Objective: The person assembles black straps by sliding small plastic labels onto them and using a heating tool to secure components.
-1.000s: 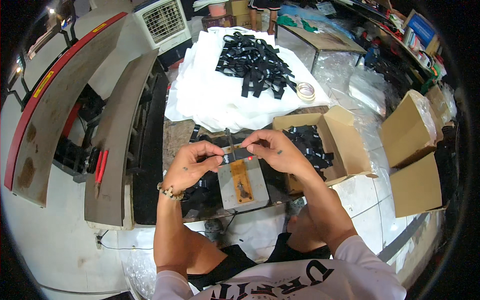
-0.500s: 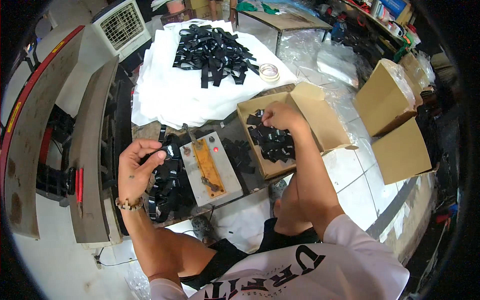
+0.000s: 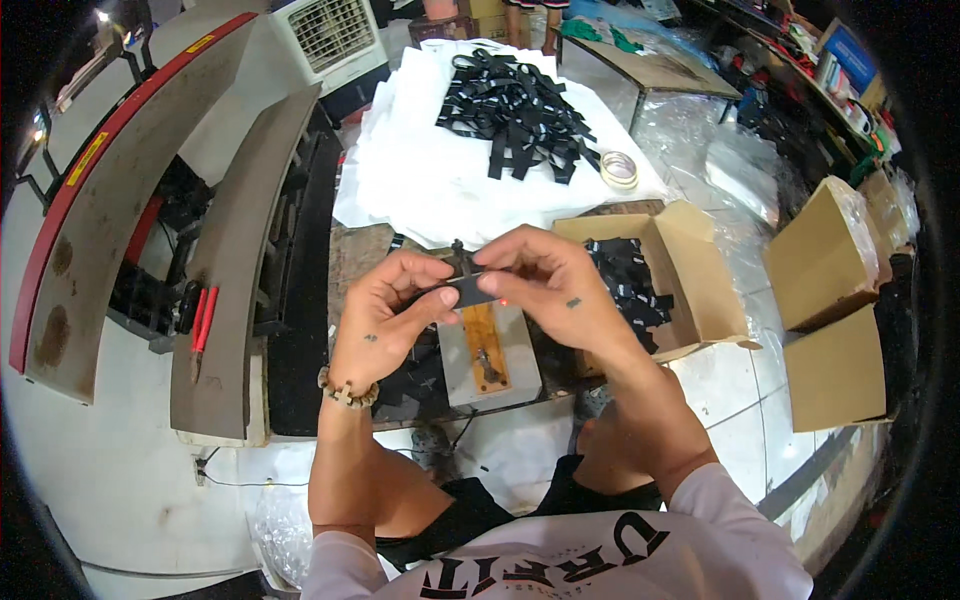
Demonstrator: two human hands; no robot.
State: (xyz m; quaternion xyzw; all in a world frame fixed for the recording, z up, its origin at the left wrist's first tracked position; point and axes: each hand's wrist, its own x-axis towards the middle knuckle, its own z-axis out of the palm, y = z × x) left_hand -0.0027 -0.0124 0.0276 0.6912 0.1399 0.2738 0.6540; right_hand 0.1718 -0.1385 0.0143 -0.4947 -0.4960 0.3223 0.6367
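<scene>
1. Head view: a short black strap point(image 3: 468, 290) is held level between both hands, just above a small grey metal block point(image 3: 490, 355) on the table point(image 3: 355, 260).
2. Left hand point(image 3: 385, 315) has its grip pinched on the strap's left end.
3. Right hand point(image 3: 545, 285) has its grip pinched on the right end.
4. Open cardboard box point(image 3: 690, 270) of black straps sits just right of the hands.
5. Farther off, a pile of black straps point(image 3: 515, 110) lies on white sheets point(image 3: 420, 180), a tape roll point(image 3: 619, 168) beside it.
</scene>
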